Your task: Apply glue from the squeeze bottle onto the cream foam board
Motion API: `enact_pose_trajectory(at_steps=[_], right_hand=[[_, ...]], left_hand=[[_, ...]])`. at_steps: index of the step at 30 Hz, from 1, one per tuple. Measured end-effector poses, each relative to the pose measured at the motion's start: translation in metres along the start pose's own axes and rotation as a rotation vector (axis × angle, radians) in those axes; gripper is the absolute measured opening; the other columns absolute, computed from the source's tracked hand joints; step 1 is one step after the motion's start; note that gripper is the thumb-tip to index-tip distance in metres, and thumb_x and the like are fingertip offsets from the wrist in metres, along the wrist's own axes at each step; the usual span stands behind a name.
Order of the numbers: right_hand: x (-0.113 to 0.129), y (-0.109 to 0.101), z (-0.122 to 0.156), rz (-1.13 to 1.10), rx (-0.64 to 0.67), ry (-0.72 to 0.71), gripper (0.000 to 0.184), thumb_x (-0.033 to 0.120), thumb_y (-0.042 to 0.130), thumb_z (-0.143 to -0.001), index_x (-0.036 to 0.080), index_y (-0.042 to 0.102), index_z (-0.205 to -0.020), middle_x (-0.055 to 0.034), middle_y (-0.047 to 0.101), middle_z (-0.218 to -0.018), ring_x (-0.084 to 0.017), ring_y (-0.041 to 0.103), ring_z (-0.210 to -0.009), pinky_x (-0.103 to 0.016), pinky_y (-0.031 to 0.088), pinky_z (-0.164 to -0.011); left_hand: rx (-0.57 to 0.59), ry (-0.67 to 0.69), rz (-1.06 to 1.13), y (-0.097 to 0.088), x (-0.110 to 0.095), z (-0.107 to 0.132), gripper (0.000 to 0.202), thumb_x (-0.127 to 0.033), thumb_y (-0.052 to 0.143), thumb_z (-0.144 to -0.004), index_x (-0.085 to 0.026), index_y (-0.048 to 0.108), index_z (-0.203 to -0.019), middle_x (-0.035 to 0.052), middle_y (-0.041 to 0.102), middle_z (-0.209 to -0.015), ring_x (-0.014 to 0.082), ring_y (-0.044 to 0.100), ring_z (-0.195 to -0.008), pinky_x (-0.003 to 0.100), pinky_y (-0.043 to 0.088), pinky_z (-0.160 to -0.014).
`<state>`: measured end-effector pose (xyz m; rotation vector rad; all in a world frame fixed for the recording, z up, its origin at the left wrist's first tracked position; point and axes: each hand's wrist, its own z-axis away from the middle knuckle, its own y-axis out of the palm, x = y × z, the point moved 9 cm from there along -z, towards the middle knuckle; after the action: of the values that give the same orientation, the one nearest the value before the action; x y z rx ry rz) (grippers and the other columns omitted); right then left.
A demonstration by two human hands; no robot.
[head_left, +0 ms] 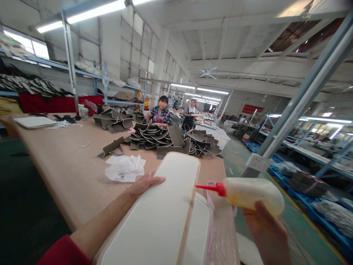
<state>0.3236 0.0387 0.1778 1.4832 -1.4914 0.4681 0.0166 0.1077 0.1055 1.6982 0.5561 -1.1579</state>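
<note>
My right hand (264, 224) is closed around a squeeze glue bottle (252, 193), a cloudy plastic one with yellowish liquid inside. Its red nozzle points left, with the tip at the right edge of a long white panel (157, 206). That panel has rounded corners and a tan strip along its right edge. My left hand (146, 182) grips the panel's left edge, thumb on top and the other fingers partly hidden. Under the panel, a second white panel (201, 224) shows at the right. Left of my hand lies a crumpled white sheet (125, 167) with dark print.
Dark, pale-edged pieces (154, 136) are heaped across the table (66, 158). A flat white stack (34, 122) sits at its far left. Two people (161, 114) work beyond the heap. A slanted metal post (300, 88) rises at the right, beside blue pallets (325, 221).
</note>
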Motion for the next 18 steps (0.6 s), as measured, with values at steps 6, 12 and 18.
enact_pose_trajectory(at_steps=[6,12,18], right_hand=[[-0.006,0.003,-0.012,-0.081,-0.079,0.034,0.062,0.029,0.081,-0.054,0.019,0.060,-0.111,-0.0020,0.067,-0.083,-0.016,0.062,-0.074,-0.025,0.053,-0.074],[-0.019,0.000,-0.008,-0.085,-0.091,0.086,0.064,0.031,0.082,-0.052,0.019,0.060,-0.111,-0.0031,0.067,-0.092,-0.017,0.062,-0.080,-0.024,0.052,-0.077],[-0.030,0.005,-0.006,-0.130,-0.033,0.154,0.062,0.028,0.079,-0.057,0.022,0.057,-0.115,-0.0026,0.067,-0.097,-0.016,0.062,-0.086,-0.025,0.050,-0.083]], left_hand=[[0.028,-0.007,0.024,0.003,0.002,0.001,0.059,-0.028,0.073,-0.066,-0.016,0.050,-0.119,0.0110,0.067,-0.100,0.0188,0.066,-0.070,0.025,0.053,-0.057],[0.056,0.011,0.035,0.000,0.004,-0.002,0.051,-0.026,0.070,-0.070,-0.015,0.052,-0.117,0.0117,0.067,-0.101,0.0189,0.066,-0.072,0.024,0.052,-0.057],[0.054,0.012,0.050,-0.004,0.003,-0.004,0.057,-0.024,0.072,-0.068,-0.015,0.051,-0.120,0.0111,0.068,-0.098,0.0197,0.066,-0.071,0.024,0.052,-0.057]])
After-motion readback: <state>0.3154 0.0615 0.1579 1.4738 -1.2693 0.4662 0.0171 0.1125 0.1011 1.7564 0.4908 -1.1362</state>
